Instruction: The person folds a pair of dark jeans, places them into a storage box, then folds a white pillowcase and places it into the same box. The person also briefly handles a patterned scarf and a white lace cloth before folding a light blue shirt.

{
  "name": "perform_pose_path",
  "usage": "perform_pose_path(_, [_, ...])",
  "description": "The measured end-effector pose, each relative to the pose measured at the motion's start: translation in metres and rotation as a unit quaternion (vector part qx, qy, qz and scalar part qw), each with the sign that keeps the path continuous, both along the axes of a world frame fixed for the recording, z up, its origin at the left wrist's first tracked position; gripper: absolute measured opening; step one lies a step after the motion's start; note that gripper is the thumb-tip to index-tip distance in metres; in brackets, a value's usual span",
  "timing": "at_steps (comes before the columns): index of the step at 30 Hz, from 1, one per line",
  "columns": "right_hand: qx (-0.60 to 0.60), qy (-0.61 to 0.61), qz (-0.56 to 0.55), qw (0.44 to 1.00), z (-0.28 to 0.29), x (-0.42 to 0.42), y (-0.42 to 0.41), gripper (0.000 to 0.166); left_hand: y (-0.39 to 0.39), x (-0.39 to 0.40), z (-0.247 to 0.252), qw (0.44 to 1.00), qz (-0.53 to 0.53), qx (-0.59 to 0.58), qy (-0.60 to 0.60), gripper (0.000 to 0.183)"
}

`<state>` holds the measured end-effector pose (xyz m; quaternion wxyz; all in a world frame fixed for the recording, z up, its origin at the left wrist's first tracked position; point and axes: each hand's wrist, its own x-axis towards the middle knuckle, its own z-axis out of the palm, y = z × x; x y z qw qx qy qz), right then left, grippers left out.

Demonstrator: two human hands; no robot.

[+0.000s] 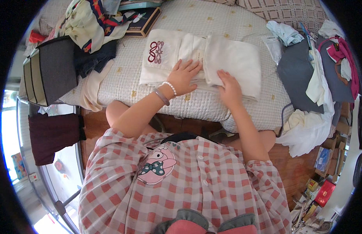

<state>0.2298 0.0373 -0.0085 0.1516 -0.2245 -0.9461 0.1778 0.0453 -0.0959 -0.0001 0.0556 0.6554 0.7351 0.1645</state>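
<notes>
A white folded garment [233, 55] lies on the quilted cover in front of me. Dark red embroidery [155, 52] marks its left part, and a small label with writing shows near its middle. My left hand [184, 77] rests flat on the garment left of centre, fingers spread, with a bead bracelet and a bangle at the wrist. Along the near edge of the right-hand fold, my right hand [230, 89] touches the cloth with its fingertips. Part of its thumb side is hard to make out against the fabric.
The bed's quilted cover [169, 99] ends just before my knees. To the left are a grey fabric storage box [59, 70], a patterned scarf [81, 26] and a dark flat box [143, 23]. Grey panels [298, 76] and loose clothes, including white cloth [307, 131], lie to the right.
</notes>
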Motion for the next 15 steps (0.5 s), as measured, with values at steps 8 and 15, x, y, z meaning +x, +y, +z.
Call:
perform_pose_path(8, [-0.432, 0.189, -0.195, 0.86, -0.018, 0.015, 0.035, 0.037, 0.004, 0.005, -0.002, 0.964, 0.067, -0.022, 0.258, 0.061])
perform_pose_path(15, [-0.419, 0.126, -0.165, 0.884, 0.009, 0.012, 0.023, 0.038, -0.016, -0.051, 0.053, 0.931, 0.22, 0.196, -0.216, 0.055])
